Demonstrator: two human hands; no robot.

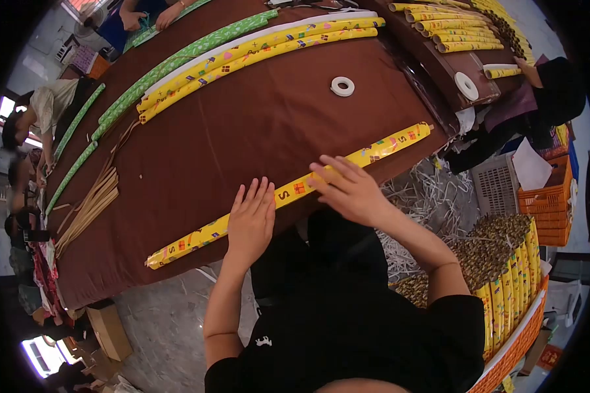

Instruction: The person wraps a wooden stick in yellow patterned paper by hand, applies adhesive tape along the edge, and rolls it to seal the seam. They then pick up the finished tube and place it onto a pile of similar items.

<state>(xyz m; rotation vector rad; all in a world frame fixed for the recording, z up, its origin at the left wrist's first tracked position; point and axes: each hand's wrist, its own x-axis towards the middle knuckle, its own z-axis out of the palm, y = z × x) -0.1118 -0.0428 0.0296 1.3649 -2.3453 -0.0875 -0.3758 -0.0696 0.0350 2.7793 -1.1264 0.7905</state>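
Note:
A long yellow roll of patterned wrapping paper (200, 238) lies slantwise along the near edge of the brown-covered table (262, 131). Flat on its middle rests my left hand (250, 221), fingers stretched out and side by side. My right hand (349, 191) is further along the same roll, to the right, with its fingers spread. Neither hand grips anything. Parts of the roll are hidden under both palms. A roll of white tape (350, 87) sits on the cloth beyond my right hand.
More yellow rolls (255, 57) and green rolls (190, 54) lie across the table's far side. Thin brown strips (92, 209) are at left. Yellow rolls (505, 301) fill an orange basket beside me; paper shreds (432, 196) cover the floor. A person (537, 92) works at right.

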